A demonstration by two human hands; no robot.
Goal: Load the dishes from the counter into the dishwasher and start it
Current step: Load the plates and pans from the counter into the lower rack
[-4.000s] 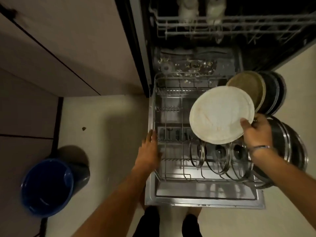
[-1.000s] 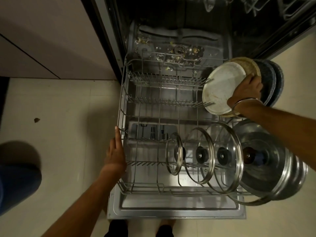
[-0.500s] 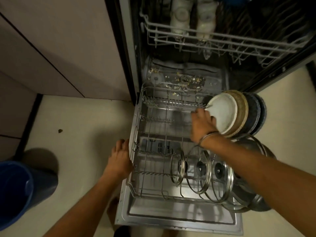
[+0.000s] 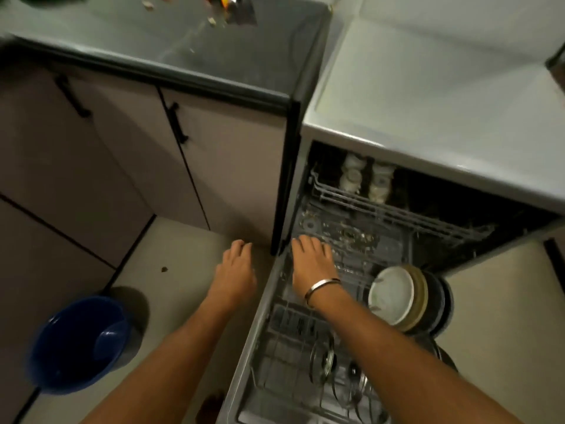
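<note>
Plates (image 4: 394,296) are racked already; both hands, left (image 4: 235,270) and right (image 4: 312,261), are held slack and empty. Rack (image 4: 269,304) shoved carelessly, lids (image 4: 324,361) get rattled loose.

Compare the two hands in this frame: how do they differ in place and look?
The left hand is over the floor, outside the dishwasher; the right hand reaches over the lower rack. The right wrist wears a metal bangle; the left wrist is bare. Both are empty, palms down, with fingers loosely extended.
</note>
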